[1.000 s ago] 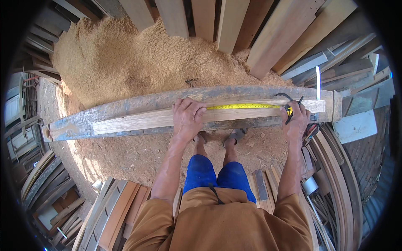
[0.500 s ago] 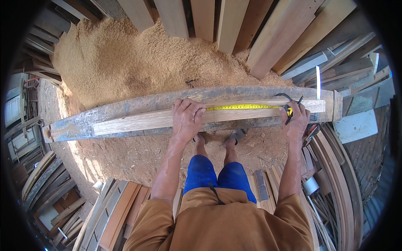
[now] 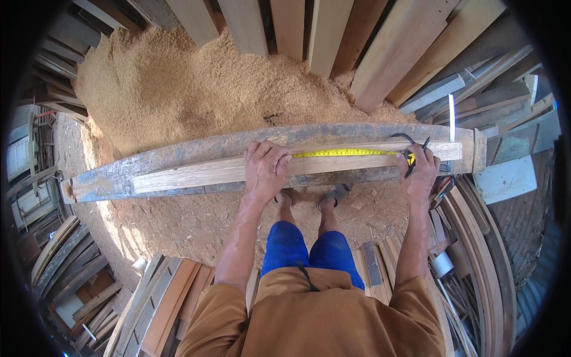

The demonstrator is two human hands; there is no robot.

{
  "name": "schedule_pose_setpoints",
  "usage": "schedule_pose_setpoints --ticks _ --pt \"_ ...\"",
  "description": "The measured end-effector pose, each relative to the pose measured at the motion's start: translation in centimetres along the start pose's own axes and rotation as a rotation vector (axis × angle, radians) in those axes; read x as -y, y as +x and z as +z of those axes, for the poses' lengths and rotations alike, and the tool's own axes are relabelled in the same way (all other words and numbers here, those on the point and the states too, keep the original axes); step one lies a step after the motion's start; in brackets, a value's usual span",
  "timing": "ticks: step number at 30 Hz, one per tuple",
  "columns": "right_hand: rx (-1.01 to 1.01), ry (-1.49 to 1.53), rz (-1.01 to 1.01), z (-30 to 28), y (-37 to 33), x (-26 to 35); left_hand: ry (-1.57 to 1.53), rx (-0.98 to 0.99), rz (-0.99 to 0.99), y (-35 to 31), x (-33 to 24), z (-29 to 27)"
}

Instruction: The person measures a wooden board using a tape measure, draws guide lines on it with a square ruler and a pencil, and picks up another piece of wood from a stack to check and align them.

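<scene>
A pale wooden board (image 3: 333, 164) lies lengthwise on a long, worn wooden bench (image 3: 196, 150). Along its top stretches the yellow blade of a tape measure (image 3: 345, 153). My left hand (image 3: 266, 166) is closed over the blade's left end and presses it to the board; the tip is hidden under the fingers. Closer to the board's right end, my right hand (image 3: 420, 169) grips the black and yellow tape case, its fingers wrapped round it. A dark strap and a thin black piece stick out beside that hand; I cannot tell what the thin piece is.
Behind the bench rises a heap of sawdust (image 3: 160, 89), with several upright planks (image 3: 290, 27) beyond it. Stacked boards (image 3: 169, 303) flank my legs at the near left, and more long boards (image 3: 485, 262) lie at the right. A pale flat panel (image 3: 505, 179) sits past the bench's right end.
</scene>
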State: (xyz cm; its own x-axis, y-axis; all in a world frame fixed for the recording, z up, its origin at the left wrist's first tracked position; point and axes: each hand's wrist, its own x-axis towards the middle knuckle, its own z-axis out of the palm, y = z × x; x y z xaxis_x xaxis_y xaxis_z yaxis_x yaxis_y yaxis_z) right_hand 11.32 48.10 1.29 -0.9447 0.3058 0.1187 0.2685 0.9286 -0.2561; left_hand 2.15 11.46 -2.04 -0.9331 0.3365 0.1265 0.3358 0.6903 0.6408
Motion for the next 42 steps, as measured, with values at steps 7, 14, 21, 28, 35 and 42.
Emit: schedule_pose_setpoints --ticks 7,14,21,28,35,42 --pt "-0.039 -0.063 -0.033 -0.8 -0.2 -1.5 -0.050 -0.008 0.038 0.7 -0.6 1.3" --pt "-0.102 0.078 0.041 -0.2 -0.3 -2.0 0.033 0.047 0.066 0.6 0.3 -0.2" --pt "-0.176 0.052 0.098 -2.2 0.2 -11.3 0.190 0.084 0.019 0.3 -0.5 0.0" --pt "-0.176 0.032 0.068 -3.4 2.2 -15.9 0.327 0.072 -0.002 -0.2 -0.4 -0.2" --pt "-0.215 0.031 0.025 -2.6 2.4 -16.8 0.335 0.099 -0.025 -0.4 -0.3 0.0" --pt "-0.237 0.077 0.047 -2.1 2.3 -17.3 0.321 0.100 -0.003 -0.2 -0.7 0.1"
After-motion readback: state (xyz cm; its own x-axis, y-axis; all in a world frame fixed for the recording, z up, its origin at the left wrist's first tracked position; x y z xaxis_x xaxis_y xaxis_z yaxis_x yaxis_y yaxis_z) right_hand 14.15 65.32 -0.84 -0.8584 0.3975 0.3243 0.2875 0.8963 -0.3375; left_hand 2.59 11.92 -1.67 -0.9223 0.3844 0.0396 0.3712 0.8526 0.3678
